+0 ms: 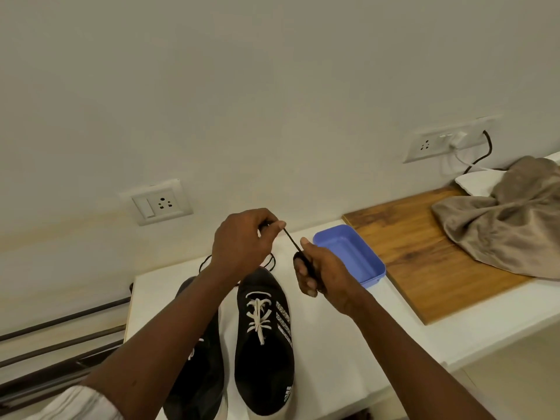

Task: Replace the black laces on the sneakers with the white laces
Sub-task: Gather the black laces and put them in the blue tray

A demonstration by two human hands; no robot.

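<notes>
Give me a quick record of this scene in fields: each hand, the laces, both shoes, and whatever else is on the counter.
left hand: pinches one end of the black lace
right hand: grips the rest of it, seemingly bunched
black lace: taut between the hands, above the shoes
striped sneaker: laced with a white lace
other sneaker: mostly hidden by the left arm, lacing unclear
blue tray: beside the right hand
wooden board: beyond the tray, brown cloth on it
</notes>
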